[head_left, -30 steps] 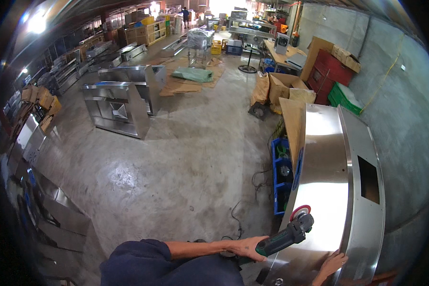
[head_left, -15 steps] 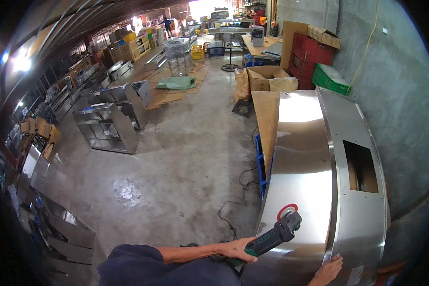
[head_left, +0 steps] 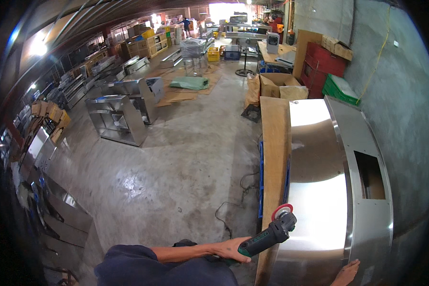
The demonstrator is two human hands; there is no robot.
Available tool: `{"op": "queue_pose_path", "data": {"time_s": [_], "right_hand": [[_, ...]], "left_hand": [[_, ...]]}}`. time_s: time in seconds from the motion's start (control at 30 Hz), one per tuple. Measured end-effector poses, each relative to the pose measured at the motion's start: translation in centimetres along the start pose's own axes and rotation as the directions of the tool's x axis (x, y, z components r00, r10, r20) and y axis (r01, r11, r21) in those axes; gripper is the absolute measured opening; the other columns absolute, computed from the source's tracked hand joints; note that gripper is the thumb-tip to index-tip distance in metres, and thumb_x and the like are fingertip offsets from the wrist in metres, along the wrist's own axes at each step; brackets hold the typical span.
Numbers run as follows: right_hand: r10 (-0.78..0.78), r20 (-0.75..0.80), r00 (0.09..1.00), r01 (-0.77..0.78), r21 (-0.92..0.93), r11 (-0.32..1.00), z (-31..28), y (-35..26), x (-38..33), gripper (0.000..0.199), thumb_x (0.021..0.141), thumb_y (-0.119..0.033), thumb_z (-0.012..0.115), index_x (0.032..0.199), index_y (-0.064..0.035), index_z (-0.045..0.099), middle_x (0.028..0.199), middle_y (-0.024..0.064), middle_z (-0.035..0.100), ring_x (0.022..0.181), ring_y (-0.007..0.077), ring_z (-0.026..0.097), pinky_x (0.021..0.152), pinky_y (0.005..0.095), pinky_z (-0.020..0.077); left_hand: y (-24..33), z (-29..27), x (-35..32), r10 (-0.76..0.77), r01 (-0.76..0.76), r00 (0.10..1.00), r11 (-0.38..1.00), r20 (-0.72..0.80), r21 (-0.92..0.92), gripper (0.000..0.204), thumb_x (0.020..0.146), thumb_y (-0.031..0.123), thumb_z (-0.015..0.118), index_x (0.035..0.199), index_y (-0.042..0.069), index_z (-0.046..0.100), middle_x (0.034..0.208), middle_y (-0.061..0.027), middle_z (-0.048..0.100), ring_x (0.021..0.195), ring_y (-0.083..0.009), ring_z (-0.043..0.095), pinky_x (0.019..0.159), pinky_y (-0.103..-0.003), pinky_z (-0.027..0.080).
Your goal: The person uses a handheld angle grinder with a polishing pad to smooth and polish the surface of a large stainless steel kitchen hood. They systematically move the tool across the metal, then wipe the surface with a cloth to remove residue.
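My left hand [head_left: 232,249] is closed around the rear body of a black and green angle grinder [head_left: 264,237]. The grinder's head, with its red-rimmed disc [head_left: 282,210], is over the left edge of a large stainless-steel housing [head_left: 314,205]. A dark rectangular opening [head_left: 369,175] is cut in the housing's right panel. My right hand [head_left: 346,273] lies on the housing near its raised seam, at the lower edge of the picture, fingers stretched out and partly cut off.
Beneath the housing is a wooden board [head_left: 274,143], with blue supports at its side. A cable [head_left: 233,204] trails on the floor. Cardboard boxes [head_left: 275,86] and a green crate [head_left: 342,89] stand beyond, by the concrete wall [head_left: 405,86]. Steel hoods [head_left: 114,119] stand on the left.
The housing has shifted right on the board, baring more wood along its left side. The grinder's disc has gone from above the steel to its left edge. The view has turned slightly.
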State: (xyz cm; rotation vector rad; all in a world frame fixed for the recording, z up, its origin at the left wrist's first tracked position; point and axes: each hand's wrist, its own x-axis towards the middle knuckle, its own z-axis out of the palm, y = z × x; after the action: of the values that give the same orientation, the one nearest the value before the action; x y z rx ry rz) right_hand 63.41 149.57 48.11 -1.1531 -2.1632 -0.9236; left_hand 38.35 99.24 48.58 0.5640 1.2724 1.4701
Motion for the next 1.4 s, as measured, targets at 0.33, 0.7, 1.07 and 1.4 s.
{"op": "queue_pose_path", "data": {"time_s": [0.33, 0.7, 1.07, 1.4], "right_hand": [[0.007, 0.063, 0.998, -0.011, 0.063, 0.998, 6.6, 5.8, 3.5, 0.03, 0.113, -0.033, 0.053, 0.1, -0.0107, 0.069, 0.076, 0.0111, 0.076, 0.062, 0.0346, 0.074, 0.052, 0.0495, 0.0581], [0.033, 0.067, 0.997, -0.065, 0.548, 0.834, 3.5, -11.4, 0.3, 0.026, 0.108, -0.023, 0.057, 0.122, -0.0028, 0.066, 0.107, 0.0151, 0.066, 0.1, 0.0302, 0.066, 0.088, 0.0477, 0.0527], [-0.797, 0.116, 0.593, -0.543, 0.789, -0.289, -31.2, -50.7, -2.6, 0.059, 0.114, -0.046, 0.051, 0.146, 0.0033, 0.055, 0.12, 0.0181, 0.068, 0.112, 0.0277, 0.066, 0.1, 0.0411, 0.0519], [-0.8, 0.181, 0.572, -0.71, 0.598, -0.372, -43.4, -65.0, -0.5, 0.077, 0.101, -0.035, 0.079, 0.153, 0.0052, 0.04, 0.131, 0.0175, 0.062, 0.116, 0.0256, 0.063, 0.102, 0.0397, 0.0519]], "left_hand": [[1.5, -0.4, -5.0, 0.009, -0.004, 0.97, 1.0, -0.242, 0.023, 0.086, 0.091, 0.036, 0.09, 0.154, 0.002, 0.044, 0.109, -0.0037, 0.061, 0.092, -0.0135, 0.066, 0.08, -0.033, 0.055], [2.9, -5.2, -8.6, 0.12, -0.116, 0.919, 0.993, -0.377, 0.033, 0.079, 0.093, 0.03, 0.089, 0.152, 0.0, 0.046, 0.1, -0.0043, 0.068, 0.089, -0.014, 0.07, 0.081, -0.032, 0.058], [9.5, -19.5, -11.8, 0.362, -0.145, 0.719, 0.913, -0.593, 0.38, 0.085, 0.085, 0.037, 0.092, 0.147, -0.002, 0.051, 0.119, -0.0132, 0.07, 0.109, -0.0243, 0.068, 0.094, -0.039, 0.054], [13.4, -30.1, -14.9, 0.513, 0.149, 0.528, 0.728, -0.676, 0.669, 0.073, 0.087, 0.027, 0.083, 0.148, 0.003, 0.048, 0.125, -0.0282, 0.069, 0.113, -0.0528, 0.068, 0.091, -0.057, 0.055]]}}
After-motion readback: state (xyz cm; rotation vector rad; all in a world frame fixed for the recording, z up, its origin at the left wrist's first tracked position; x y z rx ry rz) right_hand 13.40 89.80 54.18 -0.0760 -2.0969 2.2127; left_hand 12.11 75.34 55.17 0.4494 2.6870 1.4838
